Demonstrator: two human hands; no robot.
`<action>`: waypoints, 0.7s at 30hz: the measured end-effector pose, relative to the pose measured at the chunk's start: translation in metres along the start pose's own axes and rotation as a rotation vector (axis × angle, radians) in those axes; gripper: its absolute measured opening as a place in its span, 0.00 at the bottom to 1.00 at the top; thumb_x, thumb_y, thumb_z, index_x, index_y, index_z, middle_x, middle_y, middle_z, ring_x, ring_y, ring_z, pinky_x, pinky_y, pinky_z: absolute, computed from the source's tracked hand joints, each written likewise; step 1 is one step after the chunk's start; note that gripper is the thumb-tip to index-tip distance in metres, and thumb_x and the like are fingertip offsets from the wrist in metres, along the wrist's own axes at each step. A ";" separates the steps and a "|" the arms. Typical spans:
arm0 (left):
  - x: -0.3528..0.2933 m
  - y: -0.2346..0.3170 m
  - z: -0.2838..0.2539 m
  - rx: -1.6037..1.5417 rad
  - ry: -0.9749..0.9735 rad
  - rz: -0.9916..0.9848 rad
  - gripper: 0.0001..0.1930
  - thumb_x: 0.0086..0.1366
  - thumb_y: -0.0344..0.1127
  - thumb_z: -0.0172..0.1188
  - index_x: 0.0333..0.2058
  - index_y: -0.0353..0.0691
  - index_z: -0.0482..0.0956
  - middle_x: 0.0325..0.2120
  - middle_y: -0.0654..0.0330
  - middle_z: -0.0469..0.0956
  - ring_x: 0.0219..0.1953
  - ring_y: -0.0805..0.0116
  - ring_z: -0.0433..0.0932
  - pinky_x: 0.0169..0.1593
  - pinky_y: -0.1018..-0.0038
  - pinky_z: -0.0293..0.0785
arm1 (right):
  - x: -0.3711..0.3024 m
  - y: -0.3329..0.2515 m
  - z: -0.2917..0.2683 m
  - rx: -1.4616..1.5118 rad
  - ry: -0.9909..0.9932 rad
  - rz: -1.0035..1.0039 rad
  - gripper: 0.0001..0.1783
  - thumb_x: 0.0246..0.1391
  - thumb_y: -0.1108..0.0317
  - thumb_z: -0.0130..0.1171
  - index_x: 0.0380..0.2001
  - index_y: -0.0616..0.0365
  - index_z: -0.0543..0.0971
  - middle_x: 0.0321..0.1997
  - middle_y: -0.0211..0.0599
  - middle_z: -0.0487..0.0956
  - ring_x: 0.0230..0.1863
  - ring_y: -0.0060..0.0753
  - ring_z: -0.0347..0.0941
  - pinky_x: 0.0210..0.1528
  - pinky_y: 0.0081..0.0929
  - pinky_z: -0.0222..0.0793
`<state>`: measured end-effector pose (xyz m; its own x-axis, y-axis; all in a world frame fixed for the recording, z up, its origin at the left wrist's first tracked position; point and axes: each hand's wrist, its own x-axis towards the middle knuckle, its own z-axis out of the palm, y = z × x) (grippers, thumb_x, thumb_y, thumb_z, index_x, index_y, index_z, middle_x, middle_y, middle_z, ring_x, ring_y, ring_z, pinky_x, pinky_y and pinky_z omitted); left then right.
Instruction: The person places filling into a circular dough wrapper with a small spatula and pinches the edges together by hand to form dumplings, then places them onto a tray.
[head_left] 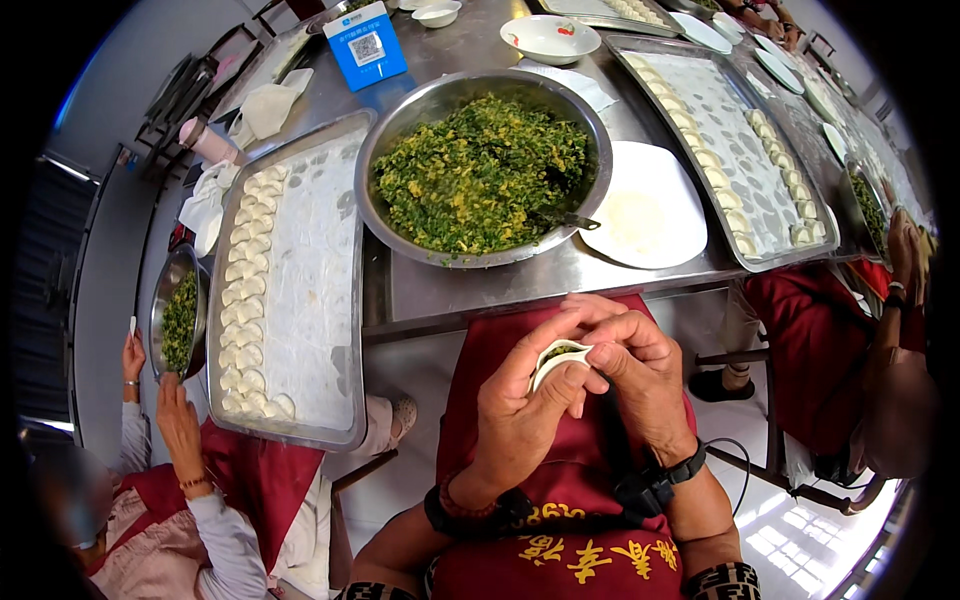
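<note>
Above my red apron, both hands hold one dumpling (556, 364), a pale wrapper folded around green filling. Its top is partly open and the filling shows inside. My left hand (525, 400) cups the wrapper from the left, thumb along its near side. The fingers of my right hand (640, 365) pinch its right end. Just beyond my hands stands a large steel bowl (600, 165) of chopped green and yellow filling (480, 170), with a metal spoon handle (580, 221) sticking out at its right. Beside that bowl lies a white plate (655, 205) bearing pale wrappers or flour.
A metal tray (320, 300) at left carries a column of dumplings (245, 300). Another tray (760, 150) at right holds two rows. Co-workers sit on both sides; the left one's hand (180, 425) is by a smaller filling bowl (180, 310). A blue sign (366, 50) stands behind.
</note>
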<state>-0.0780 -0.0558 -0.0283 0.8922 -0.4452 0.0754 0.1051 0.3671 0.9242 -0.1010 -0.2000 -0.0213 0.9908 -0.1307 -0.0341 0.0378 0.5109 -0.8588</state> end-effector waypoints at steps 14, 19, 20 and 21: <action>0.005 0.008 -0.013 0.168 -0.186 -0.039 0.22 0.73 0.31 0.49 0.64 0.31 0.63 0.43 0.55 0.76 0.33 0.76 0.75 0.33 0.82 0.71 | 0.000 -0.002 -0.015 -0.337 -0.083 -0.049 0.09 0.53 0.76 0.64 0.39 0.62 0.81 0.59 0.44 0.74 0.52 0.27 0.73 0.52 0.26 0.71; 0.008 0.014 -0.015 0.127 -0.222 -0.124 0.26 0.73 0.31 0.50 0.66 0.33 0.58 0.42 0.56 0.76 0.31 0.77 0.74 0.32 0.82 0.71 | 0.002 -0.011 -0.014 -0.348 -0.113 0.066 0.14 0.54 0.75 0.64 0.45 0.60 0.82 0.61 0.42 0.73 0.54 0.29 0.72 0.53 0.25 0.70; 0.008 0.014 -0.020 0.157 -0.262 -0.152 0.26 0.73 0.32 0.49 0.66 0.33 0.58 0.42 0.56 0.77 0.31 0.78 0.74 0.32 0.82 0.71 | 0.002 -0.011 -0.017 -0.348 -0.152 0.065 0.13 0.54 0.75 0.64 0.44 0.60 0.82 0.61 0.42 0.73 0.54 0.29 0.72 0.53 0.25 0.70; 0.008 0.014 -0.023 0.188 -0.303 -0.181 0.26 0.73 0.33 0.49 0.67 0.33 0.57 0.42 0.55 0.77 0.30 0.78 0.74 0.32 0.82 0.71 | 0.002 -0.011 -0.019 -0.350 -0.190 0.062 0.13 0.54 0.75 0.64 0.44 0.60 0.82 0.61 0.42 0.73 0.55 0.29 0.71 0.53 0.26 0.70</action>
<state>-0.0589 -0.0355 -0.0233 0.6937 -0.7202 -0.0135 0.1415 0.1178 0.9829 -0.1017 -0.2219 -0.0215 0.9974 0.0673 -0.0247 -0.0370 0.1888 -0.9813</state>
